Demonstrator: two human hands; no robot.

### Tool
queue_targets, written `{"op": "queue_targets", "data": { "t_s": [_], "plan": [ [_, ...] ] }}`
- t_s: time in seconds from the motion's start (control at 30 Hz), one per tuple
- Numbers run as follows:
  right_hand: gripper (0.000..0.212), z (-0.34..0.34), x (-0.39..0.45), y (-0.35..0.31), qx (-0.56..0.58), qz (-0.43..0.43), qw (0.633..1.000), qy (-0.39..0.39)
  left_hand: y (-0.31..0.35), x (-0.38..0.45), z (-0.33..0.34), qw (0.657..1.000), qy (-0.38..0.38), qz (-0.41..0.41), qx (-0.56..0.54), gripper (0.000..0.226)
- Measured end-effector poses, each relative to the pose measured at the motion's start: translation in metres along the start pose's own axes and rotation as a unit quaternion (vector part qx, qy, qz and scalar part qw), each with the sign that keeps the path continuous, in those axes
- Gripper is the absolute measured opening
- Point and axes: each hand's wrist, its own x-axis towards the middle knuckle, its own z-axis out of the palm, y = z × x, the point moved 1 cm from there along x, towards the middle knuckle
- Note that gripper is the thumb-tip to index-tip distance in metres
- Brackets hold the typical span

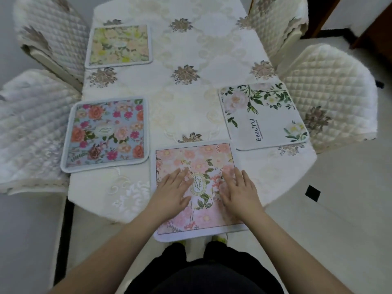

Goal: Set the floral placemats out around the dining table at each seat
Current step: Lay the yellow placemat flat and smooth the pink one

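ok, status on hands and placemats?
Left hand and right hand flat on pink placemat, fingers straight. Four placemats down. Far-right seat bare. Nothing in the way.

A cream embroidered tablecloth (186, 49) is lying over the desk, brown flower motifs (185, 74) dotting it. Four chairs in quilted cream covers are standing around it: two on the left (53, 32) (27, 128) and two on the right (277, 20) (333, 90). Pale floor tiles (343, 209) are showing below, with a small black square (312, 193) lying on them.
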Motion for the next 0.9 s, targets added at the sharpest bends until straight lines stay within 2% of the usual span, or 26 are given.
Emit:
{"op": "queue_targets", "data": {
  "t_s": [0.2,0.4,0.53,0.7,0.8,0.9],
  "plan": [
    [0.077,0.013,0.01,0.028,-0.028,-0.07,0.996,-0.048,0.012,-0.012,0.023,0.996,-0.002,-0.089,-0.024,0.063],
    [0.082,0.009,0.014,0.038,-0.035,-0.115,0.991,-0.05,0.016,-0.017,0.031,0.991,0.006,-0.132,-0.004,0.065],
    [0.078,0.01,0.01,0.04,-0.037,-0.091,0.994,-0.045,0.014,-0.024,0.032,0.979,0.02,-0.201,-0.037,0.074],
    [0.074,0.015,0.004,0.039,-0.006,-0.048,0.998,-0.041,0.009,-0.033,0.042,0.938,0.034,-0.326,-0.111,0.095],
    [0.074,0.016,0.004,0.039,-0.001,-0.042,0.999,-0.027,0.009,-0.035,0.048,0.931,0.052,-0.328,-0.151,0.093],
    [0.073,0.013,0.003,0.038,0.001,-0.03,0.999,-0.011,0.01,-0.033,0.045,0.925,0.079,-0.314,-0.2,0.078]
  ]
}}
